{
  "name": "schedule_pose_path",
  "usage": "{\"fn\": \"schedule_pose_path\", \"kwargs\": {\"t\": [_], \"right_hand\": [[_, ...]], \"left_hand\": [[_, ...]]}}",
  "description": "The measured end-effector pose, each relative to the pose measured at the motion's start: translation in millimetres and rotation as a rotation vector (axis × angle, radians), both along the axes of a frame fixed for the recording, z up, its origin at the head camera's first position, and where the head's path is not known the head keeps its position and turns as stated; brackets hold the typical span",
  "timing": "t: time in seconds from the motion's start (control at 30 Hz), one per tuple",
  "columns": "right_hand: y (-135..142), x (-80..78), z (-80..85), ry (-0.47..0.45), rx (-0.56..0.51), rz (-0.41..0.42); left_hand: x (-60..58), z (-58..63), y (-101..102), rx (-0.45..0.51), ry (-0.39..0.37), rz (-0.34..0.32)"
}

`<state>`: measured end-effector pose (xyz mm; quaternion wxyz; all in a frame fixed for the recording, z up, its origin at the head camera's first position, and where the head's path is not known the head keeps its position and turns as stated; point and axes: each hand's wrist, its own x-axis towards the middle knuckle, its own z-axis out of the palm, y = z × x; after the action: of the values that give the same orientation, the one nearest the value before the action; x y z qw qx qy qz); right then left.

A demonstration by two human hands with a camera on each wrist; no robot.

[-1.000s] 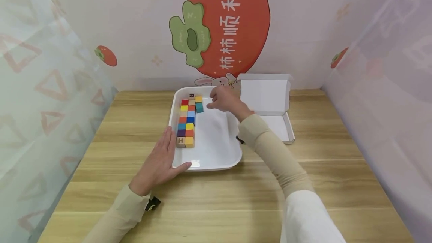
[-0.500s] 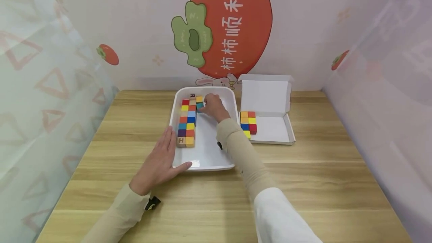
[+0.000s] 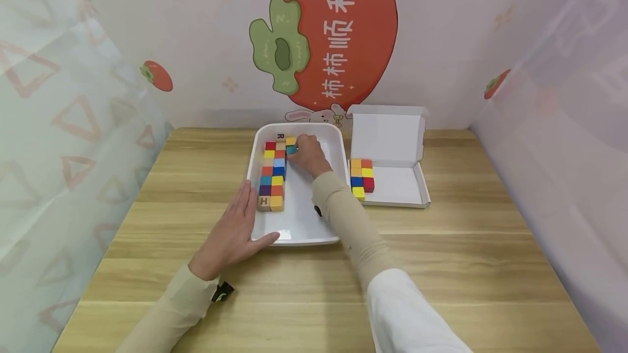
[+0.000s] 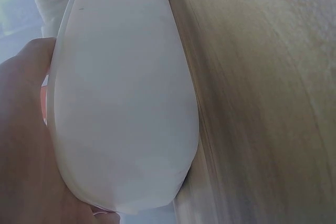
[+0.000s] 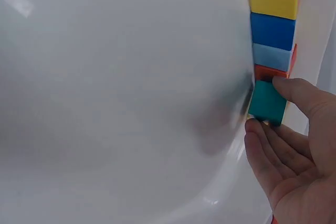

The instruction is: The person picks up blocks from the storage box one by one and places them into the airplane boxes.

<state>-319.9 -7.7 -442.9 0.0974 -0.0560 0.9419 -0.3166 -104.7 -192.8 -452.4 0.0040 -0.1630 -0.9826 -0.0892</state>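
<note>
A teal cube (image 5: 267, 103) is pinched between the thumb and fingers of my right hand (image 3: 312, 156), inside the white tray (image 3: 309, 206). It stands right by an orange-yellow cube (image 3: 290, 140) at the tray's far end. To its left run two columns of coloured wooden cubes (image 3: 279, 162), some plain wood with letters, such as an H cube (image 3: 264, 202) at the near end. My left hand (image 3: 230, 236) lies along the tray's left near corner, fingers straight and thumb on the near rim. In the left wrist view, the tray's outer wall (image 4: 126, 87) fills the middle.
An open white cardboard box (image 3: 392, 184) stands right of the tray, its lid (image 3: 386, 138) raised at the back. Several coloured cubes (image 3: 361, 176) sit in its left side. The wooden table (image 3: 471, 266) meets printed cloth walls at the back and sides.
My right hand has moved left and down onto the teal cube, which has shifted away from me against the orange-yellow one. The box's cubes came into view from behind the arm. My left hand stays put.
</note>
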Motion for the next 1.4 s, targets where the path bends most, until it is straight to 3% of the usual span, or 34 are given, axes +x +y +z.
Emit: {"fn": "schedule_pose_path", "kwargs": {"t": [0.2, 0.37, 0.57, 0.73, 0.97, 1.17, 1.4], "right_hand": [[17.2, 4.1, 32.8, 0.044, -0.014, 0.034], [39.2, 15.5, 62.2, 0.084, 0.052, 0.065], [71.1, 43.4, 90.2, 0.16, 0.036, 0.105], [98.4, 71.6, 103.3, 0.138, -0.027, 0.085], [134.6, 101.3, 99.5, 0.098, -0.04, 0.006], [166.5, 119.8, 76.4, 0.07, -0.005, -0.03], [196.0, 129.8, 48.2, 0.056, 0.048, -0.065]], "left_hand": [[-0.8, 0.7, 0.1, -0.001, 0.004, 0.005], [-0.1, 0.4, 0.1, 0.008, -0.01, 0.011], [1.1, 0.3, 0.3, 0.015, -0.012, 0.01], [1.6, 1.2, -0.4, 0.015, 0.002, 0.003], [0.2, -0.5, -0.2, 0.02, -0.008, 0.0], [0.3, -0.3, -0.3, 0.025, -0.014, 0.002], [0.7, 0.6, -0.4, 0.024, -0.005, 0.001]]}}
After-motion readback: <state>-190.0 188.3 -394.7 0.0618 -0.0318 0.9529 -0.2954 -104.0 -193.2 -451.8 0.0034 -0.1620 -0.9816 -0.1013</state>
